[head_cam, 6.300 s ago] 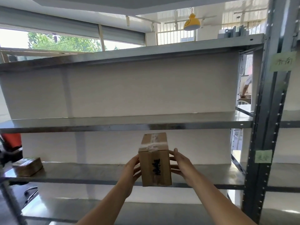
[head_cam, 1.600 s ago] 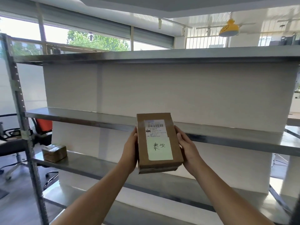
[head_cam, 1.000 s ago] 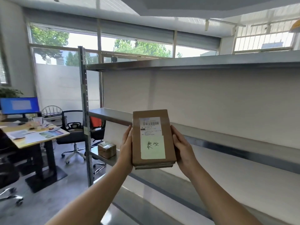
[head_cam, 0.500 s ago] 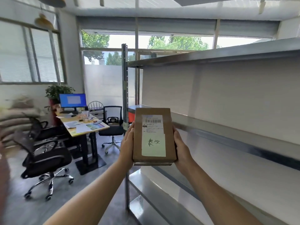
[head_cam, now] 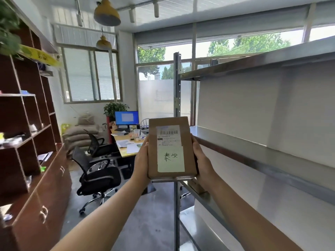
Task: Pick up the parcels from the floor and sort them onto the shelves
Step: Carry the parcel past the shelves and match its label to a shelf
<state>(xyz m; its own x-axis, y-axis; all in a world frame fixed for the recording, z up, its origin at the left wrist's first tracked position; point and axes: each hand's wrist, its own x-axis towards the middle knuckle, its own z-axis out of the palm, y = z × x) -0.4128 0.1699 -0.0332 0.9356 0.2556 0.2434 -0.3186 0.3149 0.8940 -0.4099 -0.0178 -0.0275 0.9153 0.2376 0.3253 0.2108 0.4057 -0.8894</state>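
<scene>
I hold a flat brown cardboard parcel [head_cam: 171, 134] upright in front of me, its face toward me. It carries a white barcode label and a pale green note with handwritten characters. My left hand [head_cam: 143, 160] grips its left edge and my right hand [head_cam: 200, 160] grips its right edge. The metal shelves [head_cam: 253, 153] run along my right, with a bare steel board at parcel height and another above. The rack's corner post [head_cam: 176, 87] stands just behind the parcel.
A brown wooden cabinet [head_cam: 30, 160] lines the left side. Black office chairs [head_cam: 97, 174] and a desk with a blue monitor [head_cam: 126, 119] stand ahead on the grey floor. Stacked sacks [head_cam: 78, 136] lie by the far wall. Yellow lamps hang overhead.
My view has swung left, from facing the shelves to looking past their left end into the office. The parcel stays held in both hands, turned from edge-on to label facing me.
</scene>
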